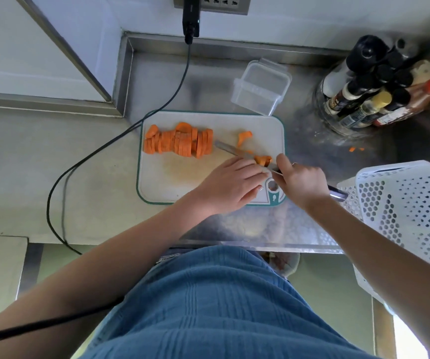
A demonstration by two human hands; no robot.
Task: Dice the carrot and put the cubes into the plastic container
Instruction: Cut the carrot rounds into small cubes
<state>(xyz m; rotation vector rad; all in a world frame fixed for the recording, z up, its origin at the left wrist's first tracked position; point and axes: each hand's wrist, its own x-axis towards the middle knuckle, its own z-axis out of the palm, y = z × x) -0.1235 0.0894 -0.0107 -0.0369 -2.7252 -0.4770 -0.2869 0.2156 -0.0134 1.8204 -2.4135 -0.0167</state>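
A white cutting board (183, 182) with a green rim lies on the steel counter. A row of orange carrot slices (179, 142) stands at its upper left. A curled carrot peel (243, 137) lies at the upper right. My right hand (302, 183) grips a knife (230, 149), whose blade points left across the board. A small carrot piece (263, 159) sits under the blade, and my left hand (232, 185) holds it with the fingertips. Behind the board stands the clear plastic container (260, 86), with nothing in it.
A cluster of sauce and spice bottles (371, 86) stands at the back right. A white perforated basket (403, 211) sits at the right edge. A black cable (120, 136) runs from the wall socket across the counter's left side. Small carrot scraps (355, 149) lie right of the board.
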